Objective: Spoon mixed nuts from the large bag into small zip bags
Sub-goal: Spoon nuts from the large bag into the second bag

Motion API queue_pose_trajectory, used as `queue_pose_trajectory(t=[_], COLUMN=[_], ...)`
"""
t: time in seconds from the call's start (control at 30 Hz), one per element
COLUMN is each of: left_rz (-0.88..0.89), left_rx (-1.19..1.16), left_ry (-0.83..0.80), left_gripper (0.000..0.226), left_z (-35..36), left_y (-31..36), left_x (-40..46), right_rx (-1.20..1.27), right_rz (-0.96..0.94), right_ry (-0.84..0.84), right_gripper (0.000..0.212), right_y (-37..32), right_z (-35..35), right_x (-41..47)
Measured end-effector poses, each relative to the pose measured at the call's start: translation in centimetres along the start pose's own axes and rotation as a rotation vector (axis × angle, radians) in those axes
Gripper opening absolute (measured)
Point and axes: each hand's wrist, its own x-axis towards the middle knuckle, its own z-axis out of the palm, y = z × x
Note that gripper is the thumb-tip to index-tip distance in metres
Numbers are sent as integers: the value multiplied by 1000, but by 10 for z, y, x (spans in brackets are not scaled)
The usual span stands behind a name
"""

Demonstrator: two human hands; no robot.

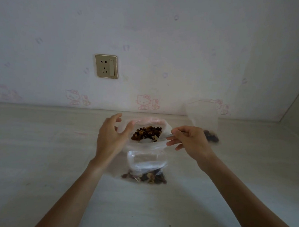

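1. Head view looks down on a pale wood-grain table [34, 158] against a white wall with faint pink cartoon-cat prints.
2. Between the two hands sits the large clear plastic bag [149, 129], its mouth rolled open and a heap of brown mixed nuts [146, 133] showing inside.
3. Left hand [110, 137] is spread, fingers straight and relaxed, thumb and fingertips at the left rim of that bag; whether they touch the plastic cannot be told.
4. Right hand [190, 140] pinches the handle of a slim silver metal spoon [167, 136], whose bowl end reaches into the nuts at the bag's right side.
5. Just nearer the person than both hands lies a small clear zip bag [145, 168], with a low layer of nuts at its near end.
6. Beyond the right hand, and to its right, a second small clear zip bag [203, 117] stands upright near the wall, a few dark nuts at its bottom.
7. Far above the left hand, a gold-framed wall socket with a switch [106, 66] is set in the wall.
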Motion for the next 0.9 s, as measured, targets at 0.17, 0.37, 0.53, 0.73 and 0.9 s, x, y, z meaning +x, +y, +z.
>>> queue_pose_trajectory(t=[0.17,0.37,0.53,0.73,0.9], left_rz=[72,185,184,209,205], left_rx=[15,-16,-60,-62,-94], left_ry=[-42,2,18,0,8], left_gripper=[41,22,24,28,27], left_z=[13,13,14,16,14], left_y=[-8,-9,-10,-9,-9], left_x=[0,-2,-1,-1,-2], right_rx=[-13,-72,-83,-44,26], right_rz=[26,1,-6,7,84], right_ry=[-78,-15,80,137,130], right_gripper=[2,6,7,4,9], right_y=[9,14,20,23,23], right_z=[3,23,30,38,35], right_x=[2,8,14,21,21])
